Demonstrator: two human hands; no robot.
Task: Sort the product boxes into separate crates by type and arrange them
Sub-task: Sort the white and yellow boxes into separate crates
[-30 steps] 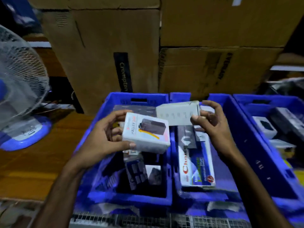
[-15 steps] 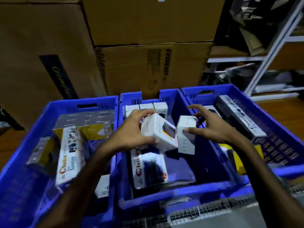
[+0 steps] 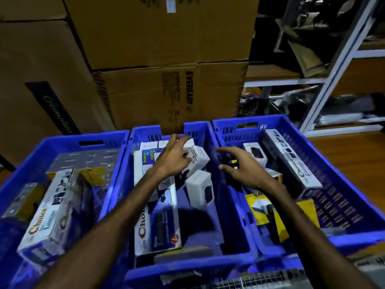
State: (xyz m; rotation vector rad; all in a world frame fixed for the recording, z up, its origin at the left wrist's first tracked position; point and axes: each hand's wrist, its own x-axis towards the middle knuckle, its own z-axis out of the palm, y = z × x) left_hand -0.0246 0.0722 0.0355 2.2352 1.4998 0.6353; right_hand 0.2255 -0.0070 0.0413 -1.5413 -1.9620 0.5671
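Hands over blue crates; boxes read "Choice", carton "EVEREADY".

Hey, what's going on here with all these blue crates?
A person is sorting small product boxes among three blue crates. Their left hand grips a small white box at the back of the middle crate, beside other white boxes lined up there. Another white box lies loose in that crate. The right hand hovers open and empty over the wall shared with the right crate. The left crate holds longer boxes.
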